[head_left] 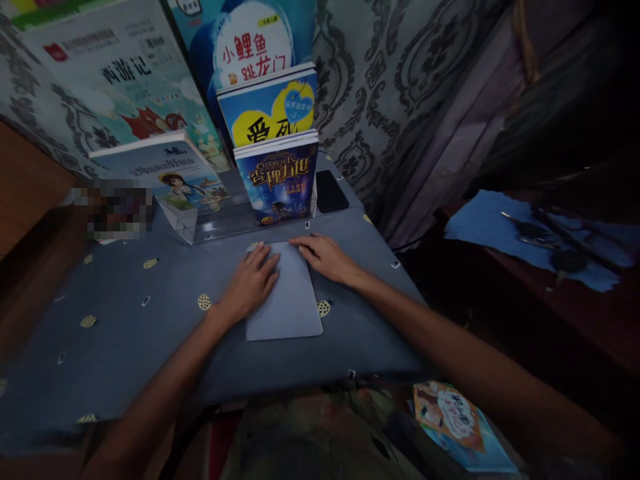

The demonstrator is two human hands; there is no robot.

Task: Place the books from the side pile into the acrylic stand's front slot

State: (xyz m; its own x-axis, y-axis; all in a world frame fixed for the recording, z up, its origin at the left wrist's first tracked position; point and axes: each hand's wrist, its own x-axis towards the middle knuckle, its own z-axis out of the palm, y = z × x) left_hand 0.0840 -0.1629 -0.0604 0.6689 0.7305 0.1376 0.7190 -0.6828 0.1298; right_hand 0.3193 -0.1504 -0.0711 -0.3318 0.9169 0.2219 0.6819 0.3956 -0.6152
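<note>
A plain, pale notebook or folded sheet (287, 303) with rounded right-hand corners lies flat on the patterned tablecloth (165, 360). Whether it has several pages cannot be made out. My left hand (250, 280) rests on its left side, palm down, fingers stretched forward. At the upper right corner, my right hand (325, 257) touches the far edge with an outstretched index finger, the other fingers slightly bent. Neither hand grips anything. Just beyond them, a dark blue book (283, 183) stands in a clear acrylic stand (223, 227).
More upright books stand behind: a yellow-and-blue book (270, 110), a white one (165, 167) and a tall green-toned one (125, 80). A black phone (331, 191) lies right of the stand. Blue cloth (480, 223) holds scissors at right. An orange-and-blue book (460, 427) sits below the table edge.
</note>
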